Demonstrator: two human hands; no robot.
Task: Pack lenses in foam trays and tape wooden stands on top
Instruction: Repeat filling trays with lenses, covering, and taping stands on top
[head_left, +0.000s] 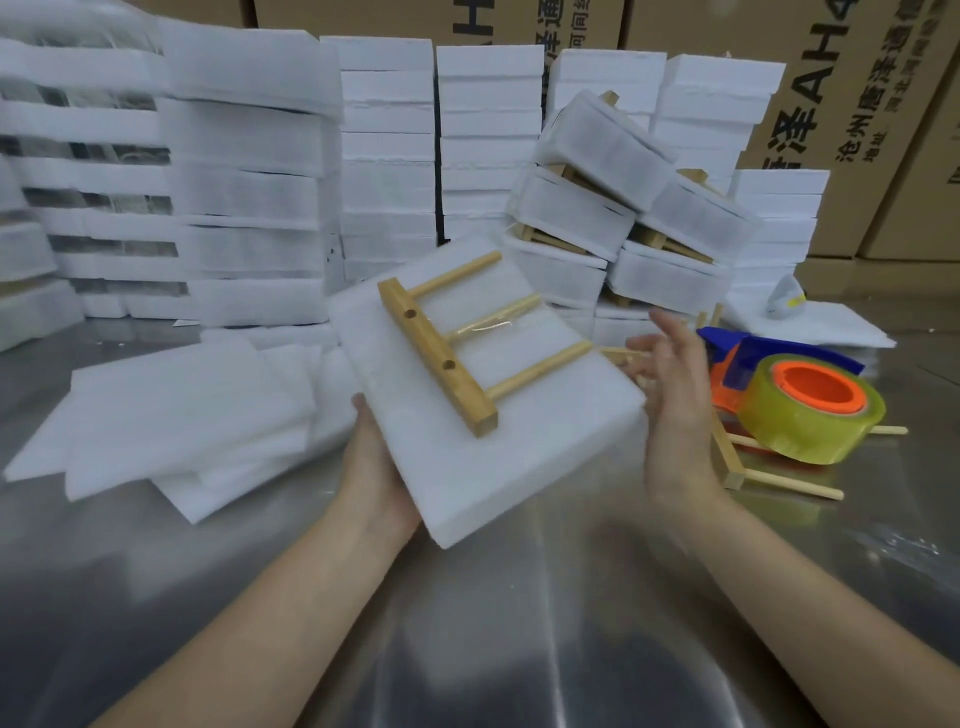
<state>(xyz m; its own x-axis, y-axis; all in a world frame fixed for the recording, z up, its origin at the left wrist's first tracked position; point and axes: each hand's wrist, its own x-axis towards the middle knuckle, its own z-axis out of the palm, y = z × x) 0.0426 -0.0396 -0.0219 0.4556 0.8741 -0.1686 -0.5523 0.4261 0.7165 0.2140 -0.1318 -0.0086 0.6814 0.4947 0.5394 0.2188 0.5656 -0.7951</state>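
A white foam tray pack (498, 447) is held tilted above the metal table, with a wooden stand (441, 353) lying on its top; a strip of clear tape crosses the stand's middle dowel. My left hand (376, 467) grips the pack from underneath at its near left edge. My right hand (670, 395) hovers at the pack's right edge, fingers straight and spread, holding nothing. No lenses are visible; the pack is closed.
A tape dispenser with a yellowish roll (810, 408) sits at right on loose wooden stands (779, 480). Finished packs with stands (613, 208) are piled behind. Foam tray stacks (387, 156) line the back, flat foam sheets (171, 421) lie left, cardboard boxes (857, 104) stand beyond.
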